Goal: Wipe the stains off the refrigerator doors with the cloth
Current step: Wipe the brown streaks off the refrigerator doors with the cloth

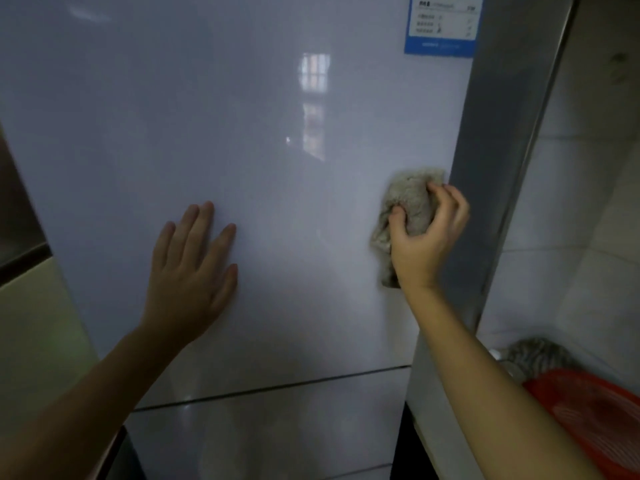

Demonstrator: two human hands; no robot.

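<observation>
Nearest the viewer, below the right forearm, a red plastic basket is seen, with a grey striped thing just behind it that cannot be identified. Under both wrists a dark seam is drawn across the refrigerator, and the lower door is shown beneath it. Above the seam, the left hand is laid flat on the glossy upper door, its fingers straight and slightly spread, with nothing held. Well to the right of it, the right hand is curled round a bunched beige cloth; the thumb and fingertips are dug into the fabric, which is pressed against the same door close to its right edge. One end of the cloth is left hanging below the thumb, beside the wrist. Just right of the right hand, the grey side panel of the refrigerator is seen, and past it a white tiled wall. Left of the left hand, a cream cabinet front is partly shown. Above and between the hands, a window reflection is caught in the door. High above the right hand, a blue-bordered label is stuck at the door's top corner; its print is too blurred to be read.
</observation>
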